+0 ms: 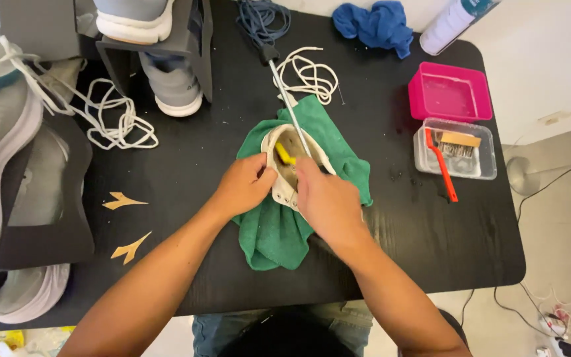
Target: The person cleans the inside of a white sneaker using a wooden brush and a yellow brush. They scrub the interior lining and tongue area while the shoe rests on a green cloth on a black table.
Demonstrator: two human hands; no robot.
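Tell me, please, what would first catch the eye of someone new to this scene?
At the middle of the black table, both hands grip a pale shoe wrapped in a green cloth: the left hand steadies it, while the right hand works a long metal rod into its opening. To the right sits a bright pink tub, with an orange-handled brush in a clear tray beside it.

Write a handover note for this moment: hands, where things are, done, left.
Left hand: holds the white shoe by its near side, on the green cloth.
Right hand: grips a long metal-handled tool whose yellow tip is inside the shoe.
Laces are out, lying behind the shoe. Orange-handled brush rests on the clear tub; pink tub behind it.
Done: shoe unlaced, set on cloth.
Left: work inside the shoe is under way; laces not yet back in.
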